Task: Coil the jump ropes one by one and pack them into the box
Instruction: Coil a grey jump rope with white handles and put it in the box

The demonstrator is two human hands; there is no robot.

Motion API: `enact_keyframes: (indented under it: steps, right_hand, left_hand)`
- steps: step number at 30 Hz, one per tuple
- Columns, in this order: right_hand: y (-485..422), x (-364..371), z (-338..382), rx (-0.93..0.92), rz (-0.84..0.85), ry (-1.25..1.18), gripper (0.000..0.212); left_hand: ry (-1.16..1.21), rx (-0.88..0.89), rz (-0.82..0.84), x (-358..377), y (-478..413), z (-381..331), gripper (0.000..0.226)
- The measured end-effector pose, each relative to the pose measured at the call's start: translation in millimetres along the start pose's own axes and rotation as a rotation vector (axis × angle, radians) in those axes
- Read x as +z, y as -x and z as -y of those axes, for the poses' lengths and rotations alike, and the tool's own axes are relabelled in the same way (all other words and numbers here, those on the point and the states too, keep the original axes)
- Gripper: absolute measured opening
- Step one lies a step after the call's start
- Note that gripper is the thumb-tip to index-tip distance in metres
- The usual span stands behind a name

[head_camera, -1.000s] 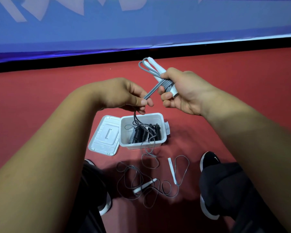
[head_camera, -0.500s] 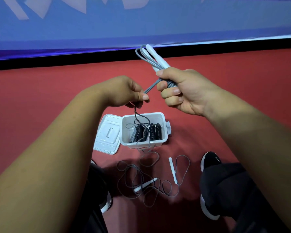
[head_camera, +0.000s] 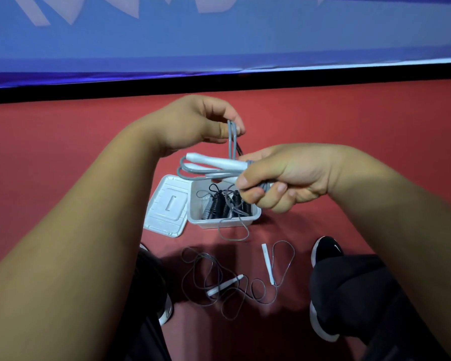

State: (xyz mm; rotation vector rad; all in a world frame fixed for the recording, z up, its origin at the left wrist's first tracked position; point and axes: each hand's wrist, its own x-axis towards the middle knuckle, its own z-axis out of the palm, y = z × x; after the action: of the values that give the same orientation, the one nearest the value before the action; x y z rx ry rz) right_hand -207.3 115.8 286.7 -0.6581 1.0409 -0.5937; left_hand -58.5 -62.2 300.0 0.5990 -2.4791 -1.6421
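In the middle of the frame my right hand (head_camera: 279,178) holds the grey jump rope with white handles (head_camera: 214,165) in a tight grip, just above the open white plastic box (head_camera: 255,216) on the red floor. My left hand (head_camera: 193,123) pinches a rope loop above it. I should wrap snug, even turns so the bundle fits.

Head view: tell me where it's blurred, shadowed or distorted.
Head view: the left hand and right hand gripping the grey cord with white handles look slightly soft; a dark shadow falls on the red floor around the loose grey rope; the wide lens bows the black wall strip.
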Motion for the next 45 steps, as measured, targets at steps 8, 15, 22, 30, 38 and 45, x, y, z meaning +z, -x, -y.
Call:
enact_keyframes:
  steps: [8,15,22,30,38,45]
  right_hand:
    - [-20,-8,-4,-0.018,-0.346,0.174,0.018]
    - [-28,-24,1,-0.09,-0.73,0.297,0.015]
    - [-42,-30,0,-0.199,-0.881,0.163,0.022]
    - [-30,-21,7,-0.21,-0.624,-0.043,0.033]
    - [-27,-20,14,-0.18,-0.645,-0.208,0.059]
    - [-24,-23,9,0.098,-0.657,-0.055,0.056]
  left_hand:
    - [-0.031,0.094,-0.089,1,1,-8,0.013]
    - [-0.215,0.077,-0.16,-1,4,-8,0.017]
    - [-0.716,-0.067,-0.052,6,3,-4,0.023]
    - [-0.912,-0.187,-0.123,9,3,-1,0.02]
    - [-0.923,-0.189,-0.169,16,5,-10,0.014]
    - [-0.644,-0.429,0.007,29,6,-10,0.026]
